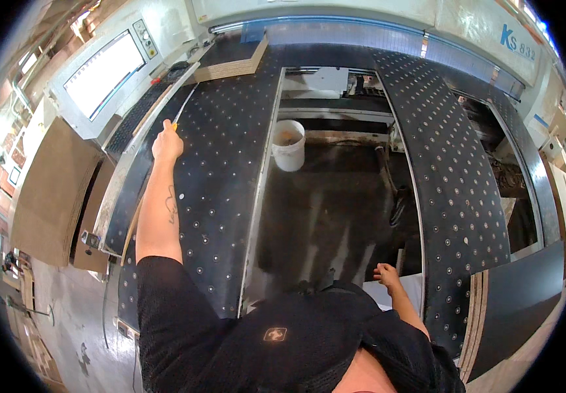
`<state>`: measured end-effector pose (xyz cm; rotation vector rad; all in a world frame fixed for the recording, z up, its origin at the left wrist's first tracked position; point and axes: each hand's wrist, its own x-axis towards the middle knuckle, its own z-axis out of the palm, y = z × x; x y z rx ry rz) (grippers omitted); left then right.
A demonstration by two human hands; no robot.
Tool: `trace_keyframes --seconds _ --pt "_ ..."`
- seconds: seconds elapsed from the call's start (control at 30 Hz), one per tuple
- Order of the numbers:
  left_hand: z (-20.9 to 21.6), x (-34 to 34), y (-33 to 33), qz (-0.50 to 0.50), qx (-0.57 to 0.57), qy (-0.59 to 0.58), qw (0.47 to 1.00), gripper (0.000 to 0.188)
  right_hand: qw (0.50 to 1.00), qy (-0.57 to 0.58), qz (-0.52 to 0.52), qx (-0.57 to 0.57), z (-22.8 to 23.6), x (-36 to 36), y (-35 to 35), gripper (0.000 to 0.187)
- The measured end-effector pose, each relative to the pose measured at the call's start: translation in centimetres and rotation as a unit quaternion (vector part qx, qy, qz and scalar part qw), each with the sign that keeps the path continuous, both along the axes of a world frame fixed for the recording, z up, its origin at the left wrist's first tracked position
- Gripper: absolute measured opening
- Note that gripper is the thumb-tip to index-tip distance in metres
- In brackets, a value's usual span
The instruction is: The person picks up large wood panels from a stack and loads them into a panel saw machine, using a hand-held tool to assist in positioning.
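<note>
My left arm reaches far over the black machine table on the left. My left hand [167, 143] is closed on a tape measure; a bit of yellow shows at its fingers. Its pale blade [187, 100] runs away from the hand toward a stack of dark-topped boards [234, 64] at the table's far left. My right hand [389, 275] is low on the right, near a white sheet [401, 291] and the inner edge of the right table section. Its fingers are curled; whether anything is in them is too small to make out.
Between the black table sections [214, 170], dotted with round nozzles, a long gap drops to the floor, with a white bucket [289, 145] below. A control screen [106, 73] and keyboard [137, 111] stand left. Dark panels [518, 308] lean right; brown boards [57, 190] stand left.
</note>
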<state>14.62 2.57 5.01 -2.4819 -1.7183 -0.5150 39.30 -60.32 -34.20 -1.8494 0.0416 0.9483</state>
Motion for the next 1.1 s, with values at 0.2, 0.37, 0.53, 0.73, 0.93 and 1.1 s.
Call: trace_keyframes --seconds 0.2,0.37,0.53,0.73,0.93,1.1 --pt "-1.6 -1.9 1.0 0.045 -0.027 0.048 0.997 0.034 0.998 0.037 -0.007 -0.048 0.2 -0.1 -1.2 0.038" --pt "-3.4 -3.8 1.8 0.074 -0.043 0.045 0.995 0.035 0.997 0.046 -0.003 -0.056 -0.2 -0.3 -1.0 0.04" --pt "-2.5 -4.0 0.8 0.058 -0.03 0.032 0.997 0.037 0.998 0.043 0.009 -0.036 -0.4 -0.6 -0.2 0.037" --pt "-2.7 -2.5 -0.9 -0.087 -0.045 0.001 0.995 0.041 0.997 0.047 0.035 -0.043 -2.2 0.4 0.3 0.041" --pt "-3.7 -3.2 -5.1 -0.179 -0.127 -0.024 0.975 0.044 0.994 0.078 0.056 -0.058 -2.0 0.6 0.9 0.042" --pt "-4.3 -7.1 -7.7 -0.222 -0.167 -0.021 0.96 0.042 0.993 0.1 0.066 -0.024 -2.6 0.9 1.4 0.044"
